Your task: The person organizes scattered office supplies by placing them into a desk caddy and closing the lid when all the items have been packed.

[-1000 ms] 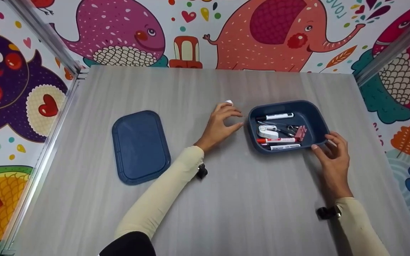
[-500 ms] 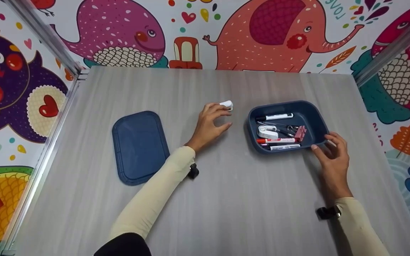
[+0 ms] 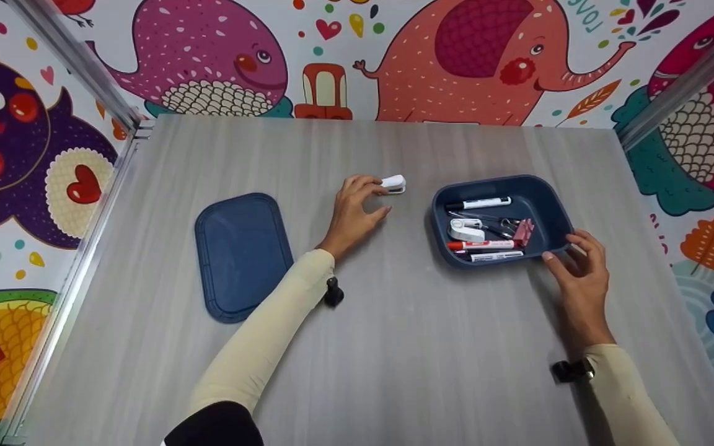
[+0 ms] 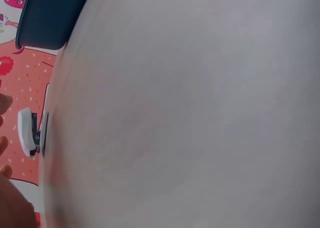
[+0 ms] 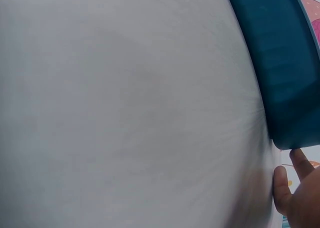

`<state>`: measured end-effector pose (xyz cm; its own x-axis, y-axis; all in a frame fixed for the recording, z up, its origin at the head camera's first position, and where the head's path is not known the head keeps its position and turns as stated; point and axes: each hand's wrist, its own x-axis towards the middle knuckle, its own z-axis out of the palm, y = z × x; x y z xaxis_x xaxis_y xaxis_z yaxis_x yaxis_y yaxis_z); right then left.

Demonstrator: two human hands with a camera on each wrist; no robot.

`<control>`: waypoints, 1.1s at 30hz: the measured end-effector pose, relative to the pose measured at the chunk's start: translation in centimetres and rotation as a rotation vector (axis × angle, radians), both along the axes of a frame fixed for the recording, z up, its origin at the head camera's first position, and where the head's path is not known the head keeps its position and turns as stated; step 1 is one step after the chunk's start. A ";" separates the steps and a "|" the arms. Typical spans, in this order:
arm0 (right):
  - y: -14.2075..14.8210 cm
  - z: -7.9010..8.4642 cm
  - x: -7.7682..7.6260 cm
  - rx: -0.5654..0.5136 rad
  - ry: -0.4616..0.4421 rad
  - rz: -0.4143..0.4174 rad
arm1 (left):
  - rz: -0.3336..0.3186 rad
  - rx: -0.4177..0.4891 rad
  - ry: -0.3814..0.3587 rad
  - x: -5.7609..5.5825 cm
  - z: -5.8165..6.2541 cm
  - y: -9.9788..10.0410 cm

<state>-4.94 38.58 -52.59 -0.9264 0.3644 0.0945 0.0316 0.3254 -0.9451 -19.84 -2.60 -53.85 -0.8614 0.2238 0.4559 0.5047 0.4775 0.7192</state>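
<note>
A small white stapler (image 3: pixel 393 184) stands on the table; the left wrist view shows the stapler (image 4: pixel 27 133) from the side. My left hand (image 3: pixel 354 214) is just left of it, fingers bent loosely at its near end and thumb apart from it. Whether a fingertip touches it I cannot tell. To the right sits a dark blue open box (image 3: pixel 546 210) with a black-capped marker (image 3: pixel 487 203), a red-capped marker (image 3: pixel 487 245), a white rounded item (image 3: pixel 467 231) and a pink piece (image 3: pixel 524 232). My right hand (image 3: pixel 583 282) holds the box's near right corner between thumb and fingers.
A flat dark blue lid (image 3: pixel 245 257) lies on the left of the table, partly under my left forearm. Printed walls (image 3: pixel 332 56) stand behind and at both sides, with metal rails (image 3: pixel 78 68) at the corners.
My left hand has drawn back to the left from beside the box, and the stapler has come into fuller view. My right hand and the box have stayed put.
</note>
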 end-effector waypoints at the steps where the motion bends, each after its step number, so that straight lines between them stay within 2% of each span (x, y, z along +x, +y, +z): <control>1: 0.0 0.0 0.0 -0.004 0.006 0.001 | 0.005 0.002 -0.009 -0.1 -0.1 0.0; 11: 0.0 0.1 0.0 -0.014 0.030 0.004 | 0.039 0.000 -0.040 -1.6 -0.6 -0.3; 18: 0.1 0.0 0.1 -0.017 0.027 0.010 | 0.047 -0.046 -0.062 -2.0 -0.3 -0.1; 33: 0.1 -0.1 0.0 0.009 0.027 -0.004 | 0.059 -0.084 -0.074 -2.6 -0.3 0.6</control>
<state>-4.99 38.72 -52.70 -0.9223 0.3667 0.1223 0.0077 0.3338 -0.9426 -22.42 -2.02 -54.15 -0.9048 0.2065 0.3723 0.4210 0.5648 0.7098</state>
